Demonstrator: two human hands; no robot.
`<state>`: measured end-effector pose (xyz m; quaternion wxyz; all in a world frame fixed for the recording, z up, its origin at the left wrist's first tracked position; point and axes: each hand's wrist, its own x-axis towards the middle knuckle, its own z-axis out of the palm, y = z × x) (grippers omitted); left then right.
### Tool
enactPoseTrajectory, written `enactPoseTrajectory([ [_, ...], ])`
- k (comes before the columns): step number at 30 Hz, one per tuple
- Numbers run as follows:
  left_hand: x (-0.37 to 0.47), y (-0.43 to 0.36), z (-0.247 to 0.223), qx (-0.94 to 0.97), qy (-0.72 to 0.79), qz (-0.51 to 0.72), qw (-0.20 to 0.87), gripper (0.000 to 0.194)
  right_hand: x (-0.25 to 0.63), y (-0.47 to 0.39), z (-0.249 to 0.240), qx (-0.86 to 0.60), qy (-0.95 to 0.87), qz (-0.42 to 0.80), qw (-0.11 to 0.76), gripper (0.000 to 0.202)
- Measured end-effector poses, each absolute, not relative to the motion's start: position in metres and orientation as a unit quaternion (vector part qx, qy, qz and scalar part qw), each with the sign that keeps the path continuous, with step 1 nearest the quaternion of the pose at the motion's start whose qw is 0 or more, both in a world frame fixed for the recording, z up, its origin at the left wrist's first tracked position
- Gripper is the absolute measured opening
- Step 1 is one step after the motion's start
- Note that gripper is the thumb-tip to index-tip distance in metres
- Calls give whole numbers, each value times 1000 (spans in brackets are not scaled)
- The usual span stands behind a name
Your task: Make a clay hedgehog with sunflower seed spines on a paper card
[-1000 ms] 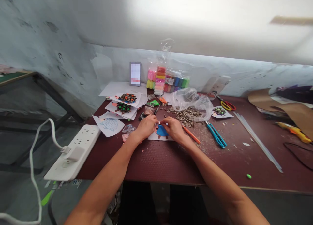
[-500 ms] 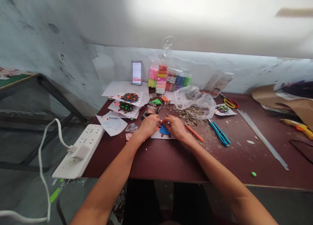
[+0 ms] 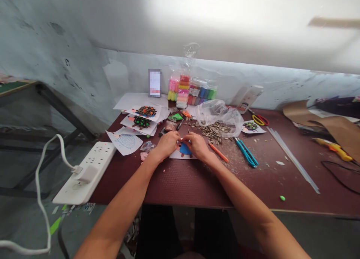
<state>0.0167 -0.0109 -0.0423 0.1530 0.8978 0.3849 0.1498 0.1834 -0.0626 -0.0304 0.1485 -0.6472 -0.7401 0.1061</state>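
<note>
A white sheet of paper [image 3: 182,157] lies on the table in front of me, bearing a hedgehog picture with a blue modelling-clay body [image 3: 185,149]. Over its left part, my left hand [image 3: 170,143] is closed, thumb and fingers pinched together. My right hand [image 3: 199,145], also pinched, covers the paper's upper right. The fingertips of both hands almost meet above the blue body; anything between them is too small or hidden to make out. Just beyond my right hand is a pile of sunflower seeds [image 3: 215,132]. An orange pen-like tool [image 3: 218,152] lies right of that hand.
Finished-looking seed hedgehogs [image 3: 146,111] lie on papers at left, near a drawn hedgehog sheet [image 3: 123,141] and a power strip [image 3: 84,172]. Behind are coloured clay packs [image 3: 184,90] and a clear plastic bag [image 3: 221,114]. Rightward are a teal cutter [image 3: 246,153], scissors [image 3: 260,119] and glue sticks [image 3: 292,159].
The whole view has shifted slightly, so the table things sit a little further left. Both hands keep their pinched pose over the blue hedgehog.
</note>
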Motion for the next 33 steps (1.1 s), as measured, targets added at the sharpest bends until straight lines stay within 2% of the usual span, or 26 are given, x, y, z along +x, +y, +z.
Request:
enactPoseTrajectory([
  [5,16,-10,-42,901,379,152,148,28,185,-66,-30,-646,-741,100,154,21],
  [11,17,-10,-43,901,383,140,145,27,207,-58,-30,-672,-713,53,192,29],
  [19,17,-9,-43,899,389,134,149,31,218,-29,-17,-673,-734,29,81,40],
  [24,17,-9,-43,898,389,139,150,35,216,-22,-15,-648,-761,11,28,33],
  [29,17,-10,-42,899,390,131,148,30,222,-27,-17,-656,-753,4,58,26],
  [33,18,-9,-42,900,389,131,144,32,226,-39,-22,-663,-730,52,160,15],
])
